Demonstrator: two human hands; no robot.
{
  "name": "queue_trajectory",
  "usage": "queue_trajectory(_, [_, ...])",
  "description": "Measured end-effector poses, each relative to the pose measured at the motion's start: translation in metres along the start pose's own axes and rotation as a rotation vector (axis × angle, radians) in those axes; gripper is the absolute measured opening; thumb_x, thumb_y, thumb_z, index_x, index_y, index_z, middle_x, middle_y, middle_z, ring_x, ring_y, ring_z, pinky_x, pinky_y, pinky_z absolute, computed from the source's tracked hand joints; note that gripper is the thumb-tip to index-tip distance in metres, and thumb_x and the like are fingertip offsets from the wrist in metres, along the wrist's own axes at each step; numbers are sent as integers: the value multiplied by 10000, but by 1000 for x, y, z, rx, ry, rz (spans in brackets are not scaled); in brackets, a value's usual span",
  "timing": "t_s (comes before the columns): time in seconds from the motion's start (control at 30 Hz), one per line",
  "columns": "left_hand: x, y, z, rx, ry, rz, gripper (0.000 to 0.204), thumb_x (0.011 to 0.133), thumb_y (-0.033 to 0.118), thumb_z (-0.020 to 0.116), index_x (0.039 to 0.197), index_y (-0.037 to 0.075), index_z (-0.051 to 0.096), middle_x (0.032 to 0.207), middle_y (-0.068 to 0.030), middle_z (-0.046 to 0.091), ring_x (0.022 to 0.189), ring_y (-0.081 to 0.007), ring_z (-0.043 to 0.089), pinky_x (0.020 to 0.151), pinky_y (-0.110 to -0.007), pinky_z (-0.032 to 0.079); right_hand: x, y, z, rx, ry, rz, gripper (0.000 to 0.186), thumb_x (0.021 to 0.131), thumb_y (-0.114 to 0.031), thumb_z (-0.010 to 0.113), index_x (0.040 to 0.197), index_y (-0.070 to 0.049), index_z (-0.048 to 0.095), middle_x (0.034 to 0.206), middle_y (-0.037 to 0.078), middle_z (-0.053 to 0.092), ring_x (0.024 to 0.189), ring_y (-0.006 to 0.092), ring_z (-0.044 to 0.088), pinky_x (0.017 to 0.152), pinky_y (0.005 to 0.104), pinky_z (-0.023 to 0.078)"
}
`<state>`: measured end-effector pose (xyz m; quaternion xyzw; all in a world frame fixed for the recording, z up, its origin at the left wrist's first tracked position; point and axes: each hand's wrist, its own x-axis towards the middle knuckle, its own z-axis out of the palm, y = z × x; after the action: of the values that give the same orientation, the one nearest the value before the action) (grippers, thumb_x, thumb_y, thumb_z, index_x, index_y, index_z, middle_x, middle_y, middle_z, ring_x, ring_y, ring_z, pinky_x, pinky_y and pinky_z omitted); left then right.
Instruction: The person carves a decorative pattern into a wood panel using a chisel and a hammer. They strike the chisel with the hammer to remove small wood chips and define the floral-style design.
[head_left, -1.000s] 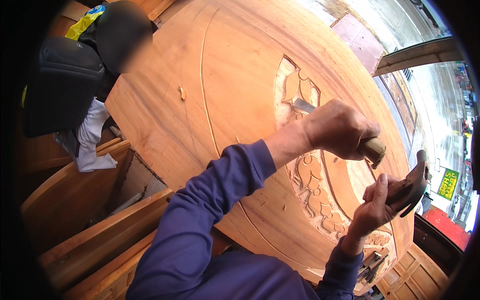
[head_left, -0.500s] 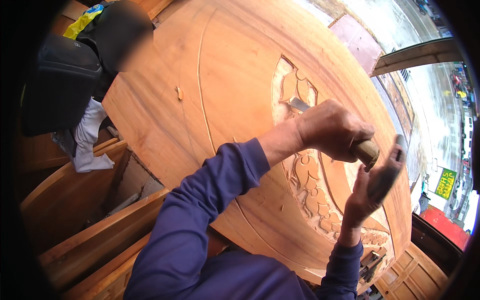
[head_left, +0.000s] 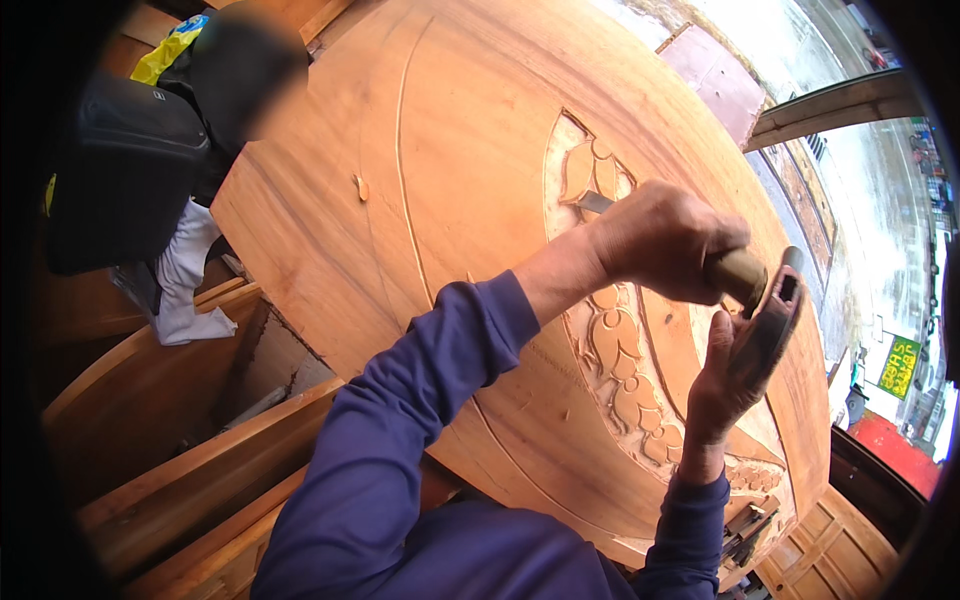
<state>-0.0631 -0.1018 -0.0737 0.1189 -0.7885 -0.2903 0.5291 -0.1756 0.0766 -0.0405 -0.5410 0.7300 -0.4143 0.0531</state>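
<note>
My left hand [head_left: 665, 240] is closed round the wooden handle [head_left: 738, 276] of a chisel, whose flat metal blade [head_left: 594, 203] rests on the upper part of a carved leaf-and-scale band [head_left: 620, 350]. That band runs down a large curved wooden panel [head_left: 490, 170]. In my right hand [head_left: 722, 385] is a dark, worn block with a slot [head_left: 768, 335], its fingers hidden behind it. The block stands right at the butt of the chisel handle; whether they touch I cannot tell.
Several carving tools [head_left: 748, 525] lie at the panel's lower right. A wood chip [head_left: 360, 187] sits on its left part. At left are a black case-like object [head_left: 130, 165], white cloth [head_left: 190, 280] and wooden boards [head_left: 210, 460]. A wet street [head_left: 870, 210] shows at right.
My right hand has brought the slotted block up and closer to the handle's butt. The chisel and my left hand have barely moved.
</note>
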Motion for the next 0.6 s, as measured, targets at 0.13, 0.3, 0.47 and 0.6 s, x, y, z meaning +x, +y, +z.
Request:
queue_trajectory(0.13, [10,-6,-4,47,196,7,318,819,347,798,740,155,558,542,-48,567,476,-266,637,446,-393,508,-7,5,-1,95,10,81,775,960,67,637,1637,-30,271,1261,117,556,990,150,570,869,276,470])
queue_trajectory(0.3, [3,18,0,175,35,94,297,863,370,776,781,176,567,613,-11,593,532,-185,653,472,-345,513,-36,19,-17,211,83,239,627,969,59,641,1534,-25,385,857,-50,470,745,40,426,711,196,386])
queue_trajectory(0.47, [-7,13,12,18,-84,99,264,852,292,765,745,158,565,632,-34,616,563,-237,666,488,-370,522,-53,14,-27,232,137,370,253,996,29,634,1235,-20,568,864,-52,494,749,27,416,700,192,369])
queue_trajectory(0.6, [-7,9,12,-11,-93,88,264,830,287,774,740,153,565,644,-40,626,578,-251,671,492,-382,523,-48,-4,-25,277,174,397,116,1000,11,639,1089,-46,592,824,-49,484,699,30,417,627,187,348])
